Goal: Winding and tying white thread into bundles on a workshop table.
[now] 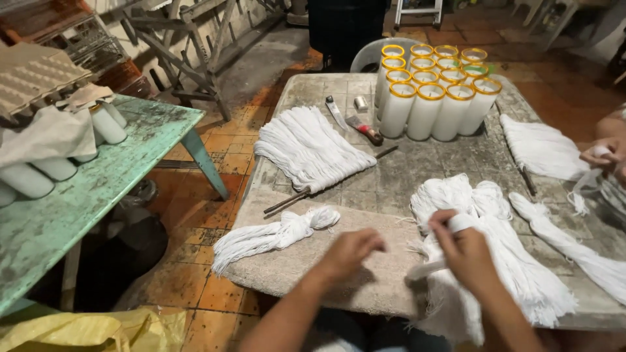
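My right hand (pixel 464 251) grips a thick bundle of white wick strings (pixel 521 274) lying on the stone table (pixel 450 163), fingers closed over a white band at its top. My left hand (pixel 350 253) hovers just left of it over a beige cloth (pixel 352 274), fingers curled with nothing visible in them. A smaller tied bundle of strings (pixel 274 236) lies left of that hand. A fanned row of strings on a metal rod (pixel 310 150) lies farther back.
Several white candles in yellow-rimmed glasses (pixel 435 91) stand at the table's back, with a knife (pixel 363 130) beside them. Another person's hand (pixel 603 155) works strings at the right edge. A green table (pixel 98 189) with candles stands on the left.
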